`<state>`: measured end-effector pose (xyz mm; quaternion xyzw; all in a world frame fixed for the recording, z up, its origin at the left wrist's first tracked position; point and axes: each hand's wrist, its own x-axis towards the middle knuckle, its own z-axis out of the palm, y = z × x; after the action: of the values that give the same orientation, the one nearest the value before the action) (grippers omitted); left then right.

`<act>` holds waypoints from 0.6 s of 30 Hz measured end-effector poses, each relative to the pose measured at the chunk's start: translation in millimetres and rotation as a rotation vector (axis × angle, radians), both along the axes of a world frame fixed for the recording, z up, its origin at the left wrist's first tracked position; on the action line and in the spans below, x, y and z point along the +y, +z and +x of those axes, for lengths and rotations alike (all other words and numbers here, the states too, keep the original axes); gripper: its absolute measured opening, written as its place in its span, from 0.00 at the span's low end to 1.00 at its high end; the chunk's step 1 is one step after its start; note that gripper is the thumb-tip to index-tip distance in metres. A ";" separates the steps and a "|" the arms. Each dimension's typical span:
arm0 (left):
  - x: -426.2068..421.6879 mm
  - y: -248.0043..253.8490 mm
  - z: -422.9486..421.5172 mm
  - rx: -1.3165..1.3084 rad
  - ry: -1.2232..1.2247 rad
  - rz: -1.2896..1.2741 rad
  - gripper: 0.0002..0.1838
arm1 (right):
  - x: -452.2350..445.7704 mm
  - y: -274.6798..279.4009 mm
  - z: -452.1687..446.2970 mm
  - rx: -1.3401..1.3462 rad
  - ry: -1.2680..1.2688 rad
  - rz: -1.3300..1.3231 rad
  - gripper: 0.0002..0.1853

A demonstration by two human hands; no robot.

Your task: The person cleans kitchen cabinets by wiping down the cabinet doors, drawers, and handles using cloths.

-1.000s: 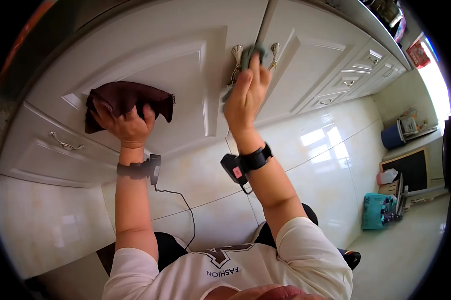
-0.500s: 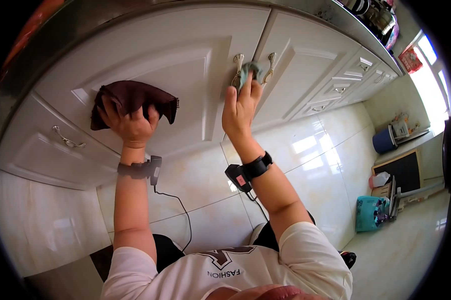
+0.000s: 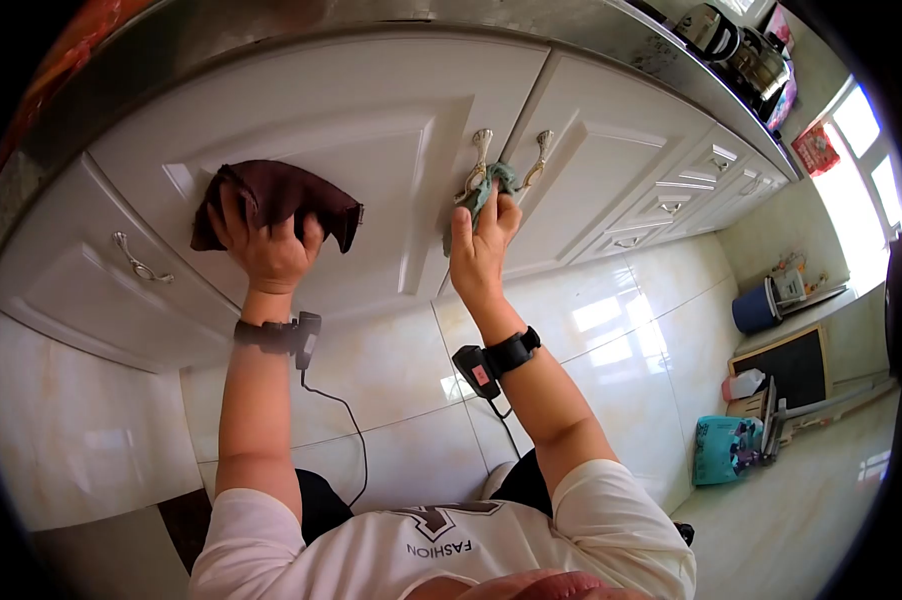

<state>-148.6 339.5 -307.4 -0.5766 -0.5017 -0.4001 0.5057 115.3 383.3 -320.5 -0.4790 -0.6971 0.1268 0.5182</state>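
Gripping a dark maroon cloth [image 3: 286,190], the left hand [image 3: 271,260] holds it against a white cabinet door [image 3: 396,175] at left, partly tucked into its folds; the right hand [image 3: 483,255] holds a grey-green cloth [image 3: 479,200] by that door's metal handle [image 3: 482,147], farther right, with pale floor tiles [image 3: 391,370] on the near side
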 end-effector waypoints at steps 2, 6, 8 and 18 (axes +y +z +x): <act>0.1 1.9 0.9 -0.013 -0.007 -0.012 0.28 | 5.1 23.8 -8.2 0.018 -0.097 0.100 0.36; 2.5 0.1 2.5 -0.035 -0.016 0.018 0.29 | 22.4 122.1 -13.1 0.074 -0.150 0.348 0.37; 2.0 -0.9 1.3 -0.051 0.010 -0.023 0.29 | 23.4 139.2 -28.2 0.079 -0.225 0.392 0.36; 1.2 -5.2 -1.3 -0.050 -0.026 0.031 0.24 | -0.1 97.6 -62.6 -0.556 0.132 0.620 0.28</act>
<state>-149.9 340.7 -312.7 -0.5649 -0.5004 -0.4288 0.4967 52.7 383.2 -222.9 -0.2707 -0.8448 -0.1901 0.4206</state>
